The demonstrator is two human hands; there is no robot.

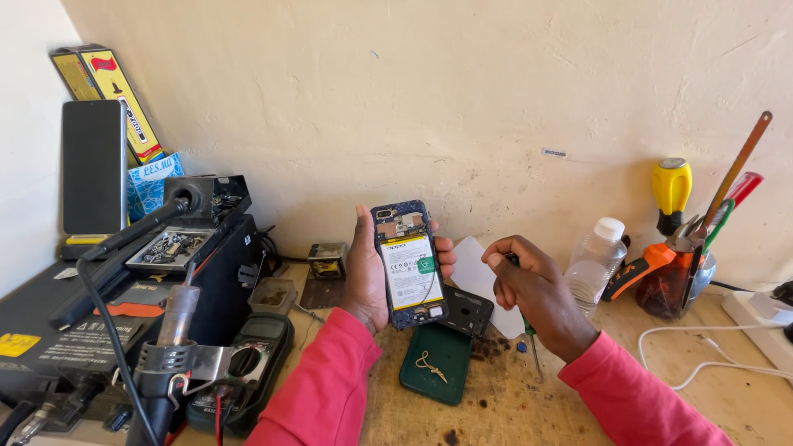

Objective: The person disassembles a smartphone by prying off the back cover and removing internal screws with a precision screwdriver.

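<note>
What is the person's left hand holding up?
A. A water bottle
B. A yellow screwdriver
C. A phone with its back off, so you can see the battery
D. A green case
C: the left hand grips an opened phone with its white battery showing, while the bottle, the yellow screwdriver and the green case all sit untouched on the bench.

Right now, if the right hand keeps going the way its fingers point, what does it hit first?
The right hand, loosely curled, points left toward the opened phone held upright in the left hand. Probably the phone's edge or the left fingertips first; the white card appears to lie behind that line, though depth is unclear.
</note>
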